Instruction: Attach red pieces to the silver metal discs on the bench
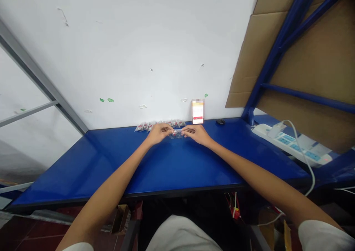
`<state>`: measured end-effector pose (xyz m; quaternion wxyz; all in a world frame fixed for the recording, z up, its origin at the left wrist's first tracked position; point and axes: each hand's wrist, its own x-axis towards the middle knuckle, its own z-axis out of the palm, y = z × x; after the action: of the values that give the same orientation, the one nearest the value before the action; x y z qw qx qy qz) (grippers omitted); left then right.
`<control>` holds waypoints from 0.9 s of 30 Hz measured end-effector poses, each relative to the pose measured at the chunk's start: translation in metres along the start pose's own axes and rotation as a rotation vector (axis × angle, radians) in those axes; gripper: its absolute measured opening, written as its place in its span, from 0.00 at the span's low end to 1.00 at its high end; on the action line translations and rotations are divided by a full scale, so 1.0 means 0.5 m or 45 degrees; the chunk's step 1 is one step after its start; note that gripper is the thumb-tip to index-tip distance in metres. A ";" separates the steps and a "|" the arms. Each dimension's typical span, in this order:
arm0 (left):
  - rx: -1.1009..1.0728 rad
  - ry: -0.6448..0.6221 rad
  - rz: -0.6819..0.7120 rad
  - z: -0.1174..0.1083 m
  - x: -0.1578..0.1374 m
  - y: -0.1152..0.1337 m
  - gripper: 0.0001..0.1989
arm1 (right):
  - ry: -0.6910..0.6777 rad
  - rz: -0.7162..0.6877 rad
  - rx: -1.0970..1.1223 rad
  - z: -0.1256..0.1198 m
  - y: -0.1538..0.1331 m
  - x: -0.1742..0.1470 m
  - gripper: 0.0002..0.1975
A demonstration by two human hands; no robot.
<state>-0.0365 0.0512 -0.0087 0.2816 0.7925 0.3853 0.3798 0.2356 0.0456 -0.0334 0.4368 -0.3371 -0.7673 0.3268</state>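
Observation:
Over the far part of the blue table, my left hand (pixel 161 132) and my right hand (pixel 195 133) face each other. Between them is a small clear plastic bag (pixel 176 134), pinched at its two ends by my fingertips. Its contents are too small to make out. Just behind my hands, along the wall, lies a row of several small clear packets (pixel 144 126) with red marks and dark contents. My hands partly cover that row. To the right of the packets a phone (pixel 198 111) with a lit screen leans upright on the wall.
The blue table (pixel 177 166) reaches back to a white wall. A small black round object (pixel 220 122) lies right of the phone. A white power strip (pixel 291 143) with a plugged-in charger and cable is at the right, beside a blue metal frame (pixel 273 60). Cardboard boxes sit below.

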 end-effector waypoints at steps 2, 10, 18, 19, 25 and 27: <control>0.205 0.271 0.000 -0.057 0.005 -0.014 0.11 | 0.059 -0.005 -0.057 -0.018 0.012 0.006 0.15; 1.130 0.755 -0.329 -0.241 -0.047 -0.145 0.06 | 0.066 0.000 -0.436 -0.079 0.055 0.015 0.10; 1.186 0.308 -0.611 -0.258 -0.051 -0.198 0.11 | -0.009 0.025 -0.430 -0.056 0.070 0.013 0.10; 1.192 0.293 -0.633 -0.259 -0.049 -0.196 0.13 | -0.012 0.027 -0.444 -0.054 0.071 0.014 0.10; 1.190 0.397 -0.600 -0.247 -0.046 -0.173 0.18 | -0.058 0.035 -0.509 -0.056 0.067 0.012 0.10; 1.189 0.442 -0.552 -0.241 -0.042 -0.165 0.18 | -0.095 0.037 -0.524 -0.058 0.065 0.013 0.11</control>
<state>-0.1765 0.0974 -0.0114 -0.0963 0.6612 0.7086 0.2266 0.2665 0.0750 -0.0449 0.3254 -0.4181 -0.8284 0.1818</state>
